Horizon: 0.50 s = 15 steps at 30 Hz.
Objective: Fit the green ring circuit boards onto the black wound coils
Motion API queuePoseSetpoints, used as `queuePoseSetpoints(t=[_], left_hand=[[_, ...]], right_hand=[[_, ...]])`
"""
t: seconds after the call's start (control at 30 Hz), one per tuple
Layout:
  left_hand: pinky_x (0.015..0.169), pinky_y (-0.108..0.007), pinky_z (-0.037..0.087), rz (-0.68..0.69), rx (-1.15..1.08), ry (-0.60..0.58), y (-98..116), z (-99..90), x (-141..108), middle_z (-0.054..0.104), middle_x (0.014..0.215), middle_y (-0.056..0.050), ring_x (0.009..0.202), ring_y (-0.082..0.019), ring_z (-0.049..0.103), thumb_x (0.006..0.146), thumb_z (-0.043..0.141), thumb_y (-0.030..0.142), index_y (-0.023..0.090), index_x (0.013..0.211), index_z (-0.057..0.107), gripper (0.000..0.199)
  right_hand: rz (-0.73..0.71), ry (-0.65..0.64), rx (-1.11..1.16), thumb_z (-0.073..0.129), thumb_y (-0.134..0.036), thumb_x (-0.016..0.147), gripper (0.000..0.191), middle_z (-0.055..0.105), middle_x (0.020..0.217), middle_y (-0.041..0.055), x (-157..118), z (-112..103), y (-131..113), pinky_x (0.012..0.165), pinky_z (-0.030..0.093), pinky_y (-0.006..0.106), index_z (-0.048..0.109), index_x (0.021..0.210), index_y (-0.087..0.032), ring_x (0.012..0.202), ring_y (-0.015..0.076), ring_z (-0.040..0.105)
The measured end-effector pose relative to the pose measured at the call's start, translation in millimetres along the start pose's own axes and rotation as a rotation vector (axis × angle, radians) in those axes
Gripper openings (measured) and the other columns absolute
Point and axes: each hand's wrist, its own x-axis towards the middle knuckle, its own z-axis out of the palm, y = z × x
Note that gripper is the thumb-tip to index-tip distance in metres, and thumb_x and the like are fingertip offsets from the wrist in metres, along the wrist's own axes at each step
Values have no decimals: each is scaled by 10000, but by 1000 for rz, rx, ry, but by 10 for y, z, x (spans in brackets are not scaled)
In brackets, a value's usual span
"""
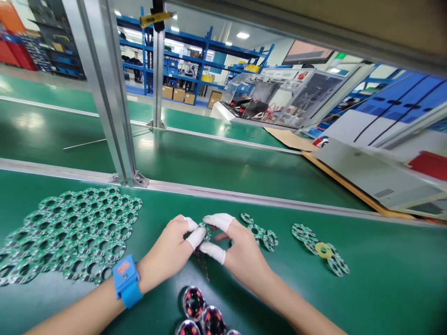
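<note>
Closest, shiny round coils (213, 321) with red-brown insides sit on the green bench (387, 274). Just past them, the left hand (169, 246) wears a blue wrist strap (130, 291) and pinches a small ring circuit board (208, 234) between finger and thumb. The right hand (242, 249) has its finger and thumb spread around the other side; I cannot tell if they touch it. Thin wires (205, 266) hang below. The step in hand looks like handling this one board, and the next move seems to call for a light, steady pinch so no wire snags. A big patch of ring boards (92, 229) lies on the left, and a short row (337, 266) with a yellow ring (318, 250) on the right. Far off stand blue shelves (204, 60)
</note>
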Motion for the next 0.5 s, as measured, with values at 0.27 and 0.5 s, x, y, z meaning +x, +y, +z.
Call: queuePoseSetpoints(t=[0.27, 0.5], left_hand=[[750, -386, 373, -21, 521, -30, -86, 54, -85, 569, 947, -72, 903, -276, 464, 585, 764, 479, 164, 904, 595, 479], [729, -357, 365, 6, 571, -45, -203, 143, -84, 565, 900, -37, 899, -246, 460, 701, 705, 376, 179, 799, 576, 255]], right_hand=[[118, -35, -66, 609, -273, 722, 281, 662, 938, 92, 9, -169, 154, 596, 557, 317, 654, 982, -176, 761, 209, 624], [72, -248, 58, 600, -207, 714, 265, 659, 935, 75, 10, -33, 152, 649, 547, 301, 636, 976, -189, 797, 196, 621]])
